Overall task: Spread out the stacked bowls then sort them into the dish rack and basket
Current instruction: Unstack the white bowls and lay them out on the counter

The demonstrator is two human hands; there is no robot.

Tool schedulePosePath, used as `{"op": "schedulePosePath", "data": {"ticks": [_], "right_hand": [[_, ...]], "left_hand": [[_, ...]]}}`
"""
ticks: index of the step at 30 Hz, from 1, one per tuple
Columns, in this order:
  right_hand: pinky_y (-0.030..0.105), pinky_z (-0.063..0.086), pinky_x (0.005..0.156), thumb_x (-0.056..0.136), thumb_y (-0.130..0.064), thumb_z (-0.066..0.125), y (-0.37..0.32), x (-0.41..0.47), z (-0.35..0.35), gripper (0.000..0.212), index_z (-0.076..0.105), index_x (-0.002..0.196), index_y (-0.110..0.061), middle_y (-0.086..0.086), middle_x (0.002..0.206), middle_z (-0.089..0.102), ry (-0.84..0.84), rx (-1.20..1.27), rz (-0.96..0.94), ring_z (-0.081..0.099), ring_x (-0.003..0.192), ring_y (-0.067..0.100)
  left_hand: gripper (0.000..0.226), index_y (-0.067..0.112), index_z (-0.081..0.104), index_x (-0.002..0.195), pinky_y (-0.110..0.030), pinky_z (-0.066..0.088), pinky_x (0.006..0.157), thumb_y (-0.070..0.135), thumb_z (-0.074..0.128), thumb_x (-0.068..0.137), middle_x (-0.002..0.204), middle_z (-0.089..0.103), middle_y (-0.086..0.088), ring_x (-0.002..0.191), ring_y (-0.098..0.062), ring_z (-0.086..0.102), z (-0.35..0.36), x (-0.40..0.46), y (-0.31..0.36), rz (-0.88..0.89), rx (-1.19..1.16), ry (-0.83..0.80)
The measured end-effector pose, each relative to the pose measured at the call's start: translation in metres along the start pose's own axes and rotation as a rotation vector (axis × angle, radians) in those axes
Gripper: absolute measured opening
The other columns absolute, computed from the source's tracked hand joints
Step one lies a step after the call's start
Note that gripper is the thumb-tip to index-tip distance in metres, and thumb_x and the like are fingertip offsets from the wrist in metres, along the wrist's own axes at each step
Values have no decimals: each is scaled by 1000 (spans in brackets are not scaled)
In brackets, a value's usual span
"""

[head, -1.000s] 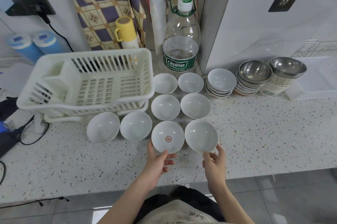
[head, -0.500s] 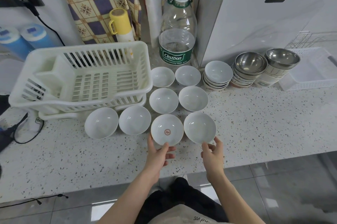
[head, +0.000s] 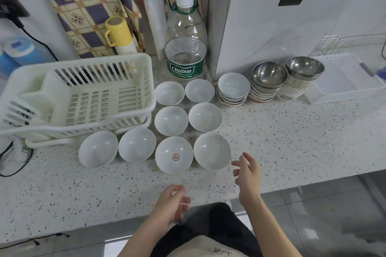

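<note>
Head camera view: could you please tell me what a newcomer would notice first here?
Eight white bowls lie spread singly on the speckled countertop, one with a red mark in the front row. Left of them stands an empty white dish rack; behind right, stacks of white bowls and steel bowls remain. Both hands, left hand and right hand, hover, holding nothing.

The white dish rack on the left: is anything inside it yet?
No bowls show inside the white dish rack; only its slatted floor and a moulded divider show. A second white tray sits under it. The near wall hides its front inner edge.
</note>
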State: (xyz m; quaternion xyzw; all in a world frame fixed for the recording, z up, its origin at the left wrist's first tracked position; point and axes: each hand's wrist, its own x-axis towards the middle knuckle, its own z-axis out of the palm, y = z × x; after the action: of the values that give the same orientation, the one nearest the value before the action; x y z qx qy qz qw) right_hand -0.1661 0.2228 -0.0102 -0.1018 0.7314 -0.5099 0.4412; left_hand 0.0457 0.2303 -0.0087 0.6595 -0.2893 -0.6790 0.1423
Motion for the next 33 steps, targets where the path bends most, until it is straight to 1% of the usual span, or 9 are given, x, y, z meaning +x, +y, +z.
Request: {"op": "schedulePosePath", "data": {"ticks": [5, 8, 12, 16, 23, 26, 28, 29, 33], "right_hand": [[24, 38, 53, 100, -25, 47, -35, 41, -19, 20, 63, 113, -24, 0, 87, 68, -101, -5, -14, 47, 60, 12], [24, 38, 52, 99, -26, 50, -54, 66, -33, 18, 66, 106, -25, -2, 83, 69, -150, -56, -26, 48, 58, 11], [20, 36, 47, 99, -25, 50, -86, 105, -52, 18, 67, 103, -23, -2, 81, 68, -216, -114, -30, 48, 56, 10], [18, 37, 46, 98, -25, 51, -113, 140, -66, 17, 67, 103, -21, -1, 82, 68, -252, -136, -41, 47, 57, 11], [14, 37, 42, 98, -25, 53, -123, 162, -72, 17, 69, 101, -23, 0, 82, 69, -328, -160, -25, 49, 58, 11], [14, 37, 43, 98, -24, 52, -119, 167, -74, 18, 69, 105, -20, 0, 81, 69, -367, -182, -14, 49, 58, 11], [14, 37, 45, 99, -25, 52, -116, 171, -75, 18, 68, 106, -21, 0, 81, 68, -376, -194, -1, 49, 58, 11], [15, 38, 46, 99, -25, 52, -115, 173, -76, 18, 68, 106, -22, 0, 81, 69, -377, -203, 6, 49, 58, 11], [18, 38, 49, 98, -23, 51, -110, 178, -74, 18, 67, 106, -23, 1, 83, 69, -403, -224, 36, 48, 59, 12]], "left_hand": [[16, 16, 66, 108, -22, 45, 52, 25, 57, 98, 88, 77, -5, 69, -15, 65, 41, 2, 43, 89, 18, -13], [16, 17, 66, 108, -23, 42, 48, 24, 57, 97, 80, 77, -2, 60, -12, 61, 71, 13, 83, 185, -57, -3], [23, 22, 51, 123, -20, 35, 41, 26, 54, 100, 82, 75, -7, 49, -9, 57, 116, 48, 143, 293, -105, 61], [54, 31, 27, 147, -20, 32, 38, 35, 52, 99, 83, 76, -9, 43, -9, 55, 157, 86, 203, 343, -28, 105], [64, 32, 17, 152, -19, 25, 35, 30, 48, 97, 71, 76, -10, 32, -13, 50, 181, 132, 247, 287, 53, 265], [55, 29, 26, 148, -18, 26, 33, 13, 40, 98, 83, 75, -14, 36, -12, 59, 182, 141, 249, 309, 50, 289], [52, 28, 32, 143, -16, 26, 34, 5, 35, 96, 95, 72, -16, 46, -13, 68, 183, 143, 250, 337, 62, 296], [52, 28, 33, 141, -16, 25, 34, 3, 33, 95, 95, 72, -17, 48, -14, 69, 183, 144, 251, 341, 69, 295], [55, 28, 38, 137, -17, 24, 33, 0, 31, 90, 70, 73, -14, 48, -18, 67, 181, 143, 254, 333, 91, 292]]}}
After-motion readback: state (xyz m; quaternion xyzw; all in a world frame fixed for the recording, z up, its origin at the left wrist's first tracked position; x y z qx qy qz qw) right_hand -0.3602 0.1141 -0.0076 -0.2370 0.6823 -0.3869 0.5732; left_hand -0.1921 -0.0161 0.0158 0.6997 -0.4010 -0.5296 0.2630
